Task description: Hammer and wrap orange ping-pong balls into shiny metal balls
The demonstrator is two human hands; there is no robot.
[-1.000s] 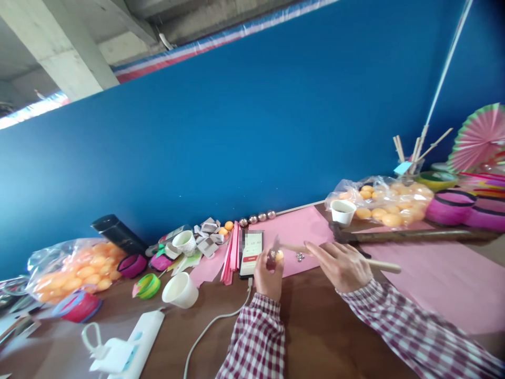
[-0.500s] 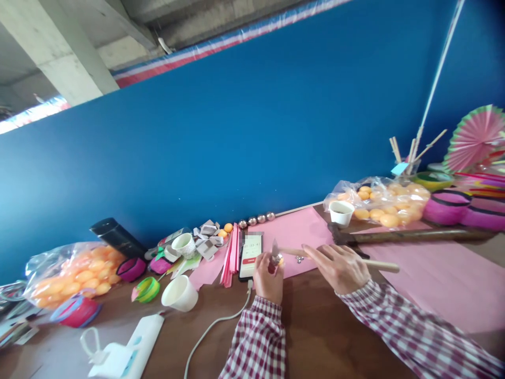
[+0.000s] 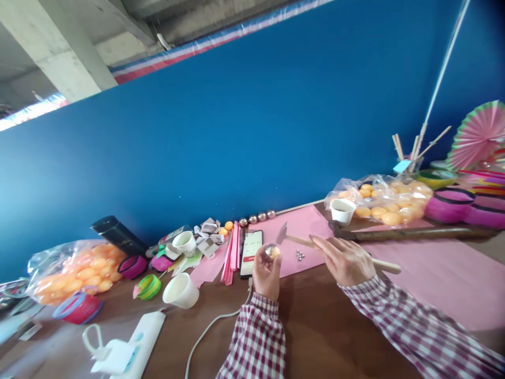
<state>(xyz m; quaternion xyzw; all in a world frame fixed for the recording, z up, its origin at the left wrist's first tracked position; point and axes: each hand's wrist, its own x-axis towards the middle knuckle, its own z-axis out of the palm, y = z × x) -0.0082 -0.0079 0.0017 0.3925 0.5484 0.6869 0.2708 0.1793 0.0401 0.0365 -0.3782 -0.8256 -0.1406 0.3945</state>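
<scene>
In the head view, the person's left hand (image 3: pixel 266 275) holds up a shiny ball (image 3: pixel 272 252), partly silver and partly orange, its fingers clamped around the sides. The ball is above the near edge of a pink sheet (image 3: pixel 307 223), just in front of a phone (image 3: pixel 252 252) with a cable (image 3: pixel 211 322) plugged into its near end. The right hand (image 3: pixel 349 261) has its fingers closed on the wooden handle of a small hammer (image 3: pixel 300 241); the metal head stands just beside the ball, apart from it. Below the handle, a small cluster of shiny bits (image 3: pixel 300 255) lies on the pink sheet.

Four shiny balls (image 3: pixel 262 217) sit in a row behind the phone, and pink strips (image 3: pixel 232 260) lie to its left. Farther left on the brown surface (image 3: pixel 311 326) are a white cup (image 3: pixel 181 290), tilted toward the person, and a white power strip (image 3: pixel 147 337). Beyond the right hand, a larger hammer (image 3: pixel 414 233) lies crosswise. Behind it are a small white cup (image 3: pixel 343 211) with something dark inside and a clear bag (image 3: pixel 402 200) of orange balls.
</scene>
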